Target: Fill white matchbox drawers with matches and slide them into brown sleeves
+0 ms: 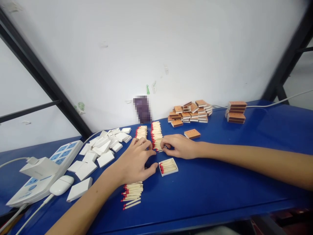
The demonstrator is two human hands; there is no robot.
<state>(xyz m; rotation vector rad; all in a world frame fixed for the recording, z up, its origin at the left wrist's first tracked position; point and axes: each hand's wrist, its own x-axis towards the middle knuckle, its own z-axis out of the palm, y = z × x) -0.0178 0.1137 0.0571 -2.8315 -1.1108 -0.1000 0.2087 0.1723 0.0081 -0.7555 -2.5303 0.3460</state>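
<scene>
My left hand (137,160) reaches over one column of matches, its thumb and index finger apart and nothing held between them. The index fingertip is close to the near end of a second column of red-tipped matches (156,132). At that same end, my right hand (179,146) has its fingers curled in on the pale stick ends of some matches. Just below both hands lies a white matchbox tray (168,166) with a layer of matches, heads to the left. More matches (133,192) show under my left wrist, continuing the left column (141,131) partly hidden by the hand.
White matchbox trays (102,147) are heaped at left, beside a power strip (61,156) with a charger and white cables. Orange matchbox sleeves (190,112) are piled at the back, with a stack (236,112) farther right and a single one (192,133) near my right wrist.
</scene>
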